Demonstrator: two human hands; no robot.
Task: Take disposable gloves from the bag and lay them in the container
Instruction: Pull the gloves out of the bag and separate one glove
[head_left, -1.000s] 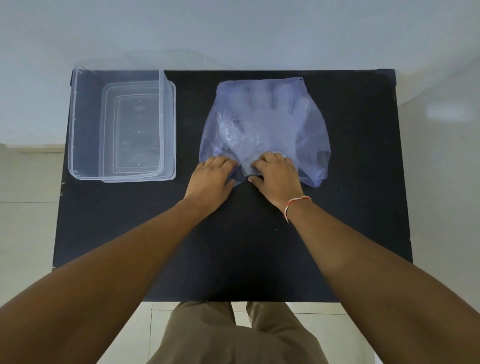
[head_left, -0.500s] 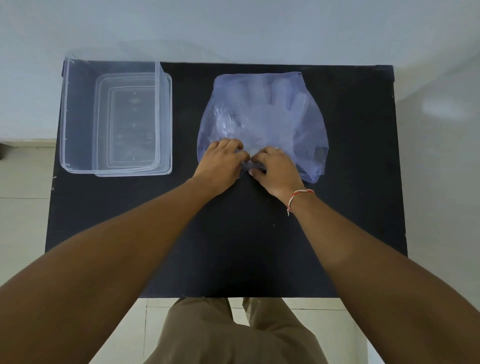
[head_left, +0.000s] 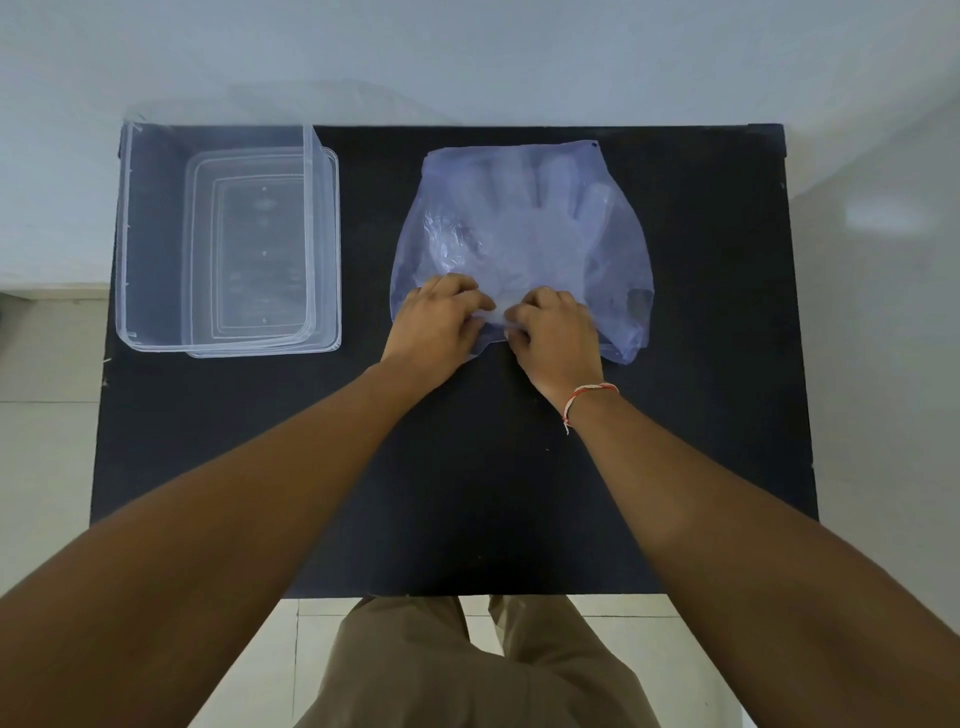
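Note:
A translucent bluish plastic bag (head_left: 613, 249) lies flat at the back middle of the black table (head_left: 467, 467). Pale disposable gloves (head_left: 535, 208) show through it, fingers pointing away from me. My left hand (head_left: 434, 332) and my right hand (head_left: 556, 338) rest side by side on the bag's near edge, fingers curled and pinching the plastic at its opening. What the fingertips hold, bag film or a glove cuff, is hidden. The clear rectangular container (head_left: 156, 249) stands at the back left, empty, well left of both hands.
A clear lid (head_left: 330, 260) lies partly under the container's right side. A red and white thread is tied on my right wrist (head_left: 587, 395). The table's far edge meets a pale wall; tiled floor and my trousers show below the near edge.
Both hands have slid a little further onto the bag's near edge and closer together, with fingers now curled on the plastic. The view shifted slightly.

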